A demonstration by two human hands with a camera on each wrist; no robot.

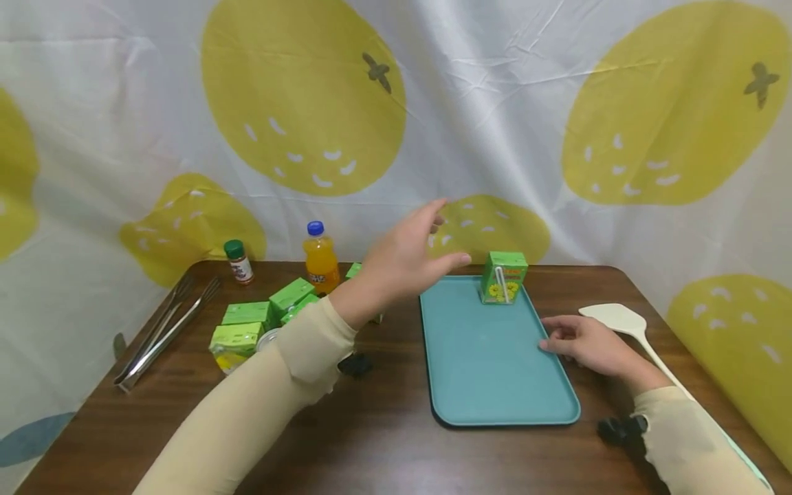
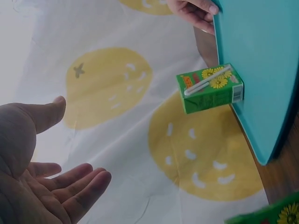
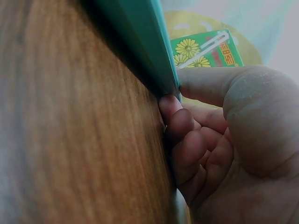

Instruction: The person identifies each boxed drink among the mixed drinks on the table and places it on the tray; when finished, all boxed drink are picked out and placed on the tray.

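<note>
A teal tray (image 1: 495, 371) lies on the wooden table, and a green drink carton (image 1: 504, 278) with yellow flowers and a white straw stands in its far right corner. My left hand (image 1: 408, 254) is raised in the air left of that carton, thumb and fingers spread apart; the left wrist view shows the palm (image 2: 28, 149) holding nothing. At the tray's right edge, my right hand (image 1: 594, 344) pinches the rim. In the right wrist view its thumb (image 3: 205, 84) lies over the rim, with curled fingertips (image 3: 180, 123) beneath.
Left of the tray are several green cartons (image 1: 238, 337), a can (image 1: 268, 338) partly behind my left sleeve, and an orange drink bottle (image 1: 322, 265). A green-capped jar (image 1: 238, 262) and metal tongs (image 1: 167, 330) lie farther left. A white turner (image 1: 615, 317) rests at the right.
</note>
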